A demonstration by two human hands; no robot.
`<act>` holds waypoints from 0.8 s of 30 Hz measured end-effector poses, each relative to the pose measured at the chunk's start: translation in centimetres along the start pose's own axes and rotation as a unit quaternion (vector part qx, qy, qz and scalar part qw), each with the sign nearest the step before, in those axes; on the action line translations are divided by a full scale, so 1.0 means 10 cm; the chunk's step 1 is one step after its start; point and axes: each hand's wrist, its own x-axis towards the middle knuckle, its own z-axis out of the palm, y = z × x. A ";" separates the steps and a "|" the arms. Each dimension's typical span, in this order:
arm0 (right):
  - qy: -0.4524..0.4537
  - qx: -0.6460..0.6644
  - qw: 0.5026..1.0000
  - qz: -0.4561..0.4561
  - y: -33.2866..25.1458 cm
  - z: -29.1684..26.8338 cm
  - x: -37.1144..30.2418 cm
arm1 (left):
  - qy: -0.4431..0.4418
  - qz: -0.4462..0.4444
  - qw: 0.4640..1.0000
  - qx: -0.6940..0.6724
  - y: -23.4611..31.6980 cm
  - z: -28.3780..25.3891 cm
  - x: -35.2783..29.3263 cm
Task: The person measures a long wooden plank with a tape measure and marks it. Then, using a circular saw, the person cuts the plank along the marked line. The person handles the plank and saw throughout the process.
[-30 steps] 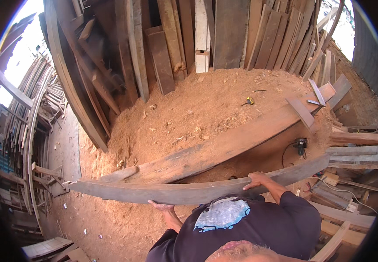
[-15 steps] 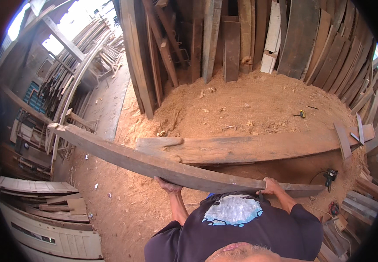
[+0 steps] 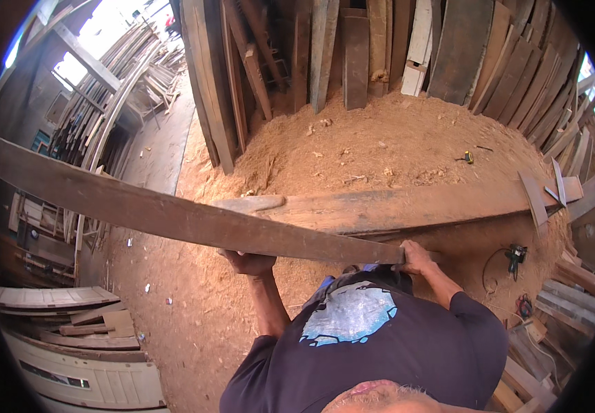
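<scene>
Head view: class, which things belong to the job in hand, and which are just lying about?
In the job:
long plank
left hand, under it
right hand, gripping near one end

Apparently just lying about:
yellow tape measure
corded tool
panelled door

1. Across the near-left part of the broad plank (image 3: 373, 210), a long board (image 3: 174, 215) is held aslant, its left end raised higher in the view.
2. Near the broad plank's left end, the board's lower edge is supported by the left hand (image 3: 249, 262).
3. On the broad plank's near side, the board is gripped close to its right end by the right hand (image 3: 418, 257).
4. Beyond the broad plank, a yellow tape measure (image 3: 468, 157) is seen on sawdust (image 3: 366, 148).
5. Near the broad plank's right end, a short slat (image 3: 533, 199) is laid crosswise.
</scene>
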 end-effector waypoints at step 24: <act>0.211 0.107 0.944 0.231 0.81 -0.74 -1.72 | -0.476 -0.134 0.860 -0.123 -0.64 3.05 -1.00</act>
